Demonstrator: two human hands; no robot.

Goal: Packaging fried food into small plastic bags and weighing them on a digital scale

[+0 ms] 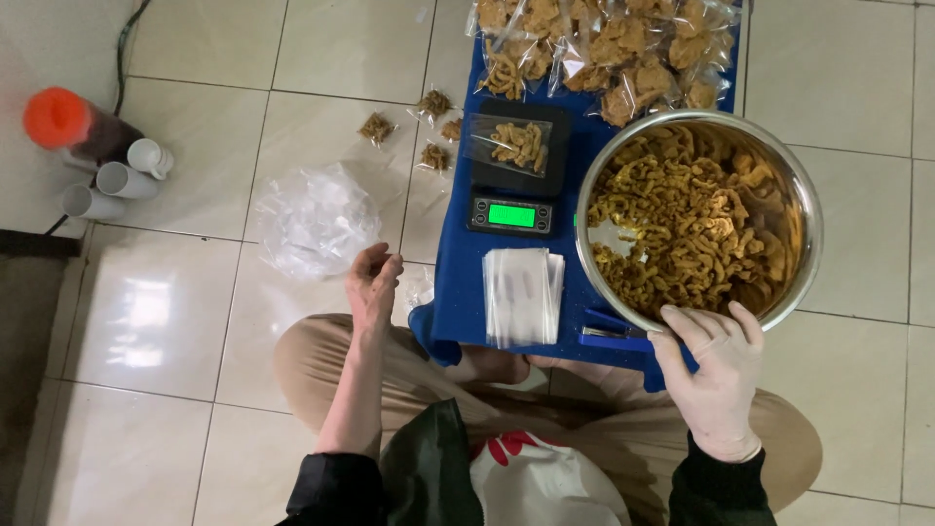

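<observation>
1. Person sits cross-legged on a tiled floor (175, 321), a low blue surface (458, 292) in front of the knees.
2. Right hand (716, 375), in a pale glove, rests at the 6 o'clock rim of a steel bowl (804, 219); the grip is loose, fingers spread over the rim, holding nothing.
3. The bowl is nearly full of golden fried snack pieces (691, 224). My reading: most of the batch is unpacked as yet.
4. Left hand (373, 282), bare, hovers at 9 o'clock of the blue surface over the floor; grip half curled and empty, as far as I can tell.
5. A digital scale (514, 166) sits at 9 o'clock of the bowl, display lit green, with one small clear bag of snacks (516, 144) on its black platform. The bag looks filled; whether it is sealed, cannot tell.
6. A stack of empty clear bags (523, 295) lies at 6 o'clock of the scale, untouched.
7. Filled bags (609, 49) pile up at 12 o'clock of the surface; four smaller ones (433, 127) lie on the floor at 10 o'clock of the scale.
8. A crumpled clear plastic sheet (314, 219) lies at 12 o'clock of the left hand.
9. Judgement: packing is partly done, much remains.
</observation>
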